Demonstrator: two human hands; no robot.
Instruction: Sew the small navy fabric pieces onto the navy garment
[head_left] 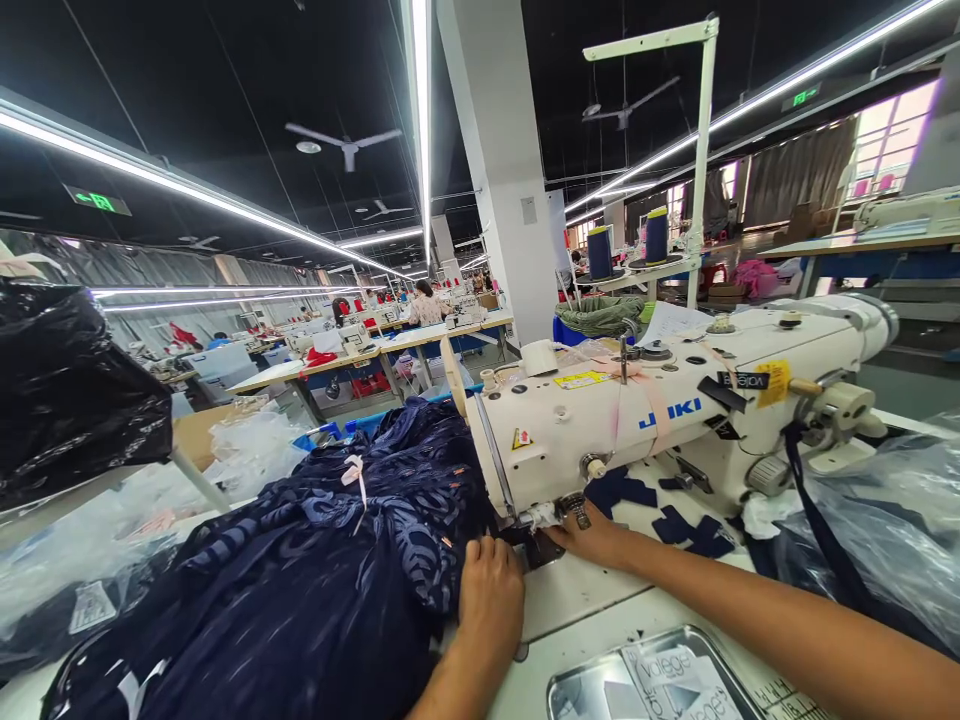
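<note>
A white JUKI sewing machine (570, 410) stands in front of me. My left hand (491, 590) is closed at the edge of a pile of navy lace garments (330, 560), its curled fingers on the cloth just left of the needle area. My right hand (589, 535) reaches under the machine head, fingers together by the presser foot; their tips are partly hidden and what they pinch cannot be made out. A pale ribbon (356, 475) lies tied on the pile. Navy fabric pieces (694, 530) lie on the machine bed behind my right forearm.
A metal tray (559, 690) with printed labels (679, 675) is set in the table front. Clear plastic bags (892, 510) lie at right, and a black bag (75, 390) hangs at left. Navy thread cones (600, 252) stand behind the machine; a person (427, 303) sits farther back.
</note>
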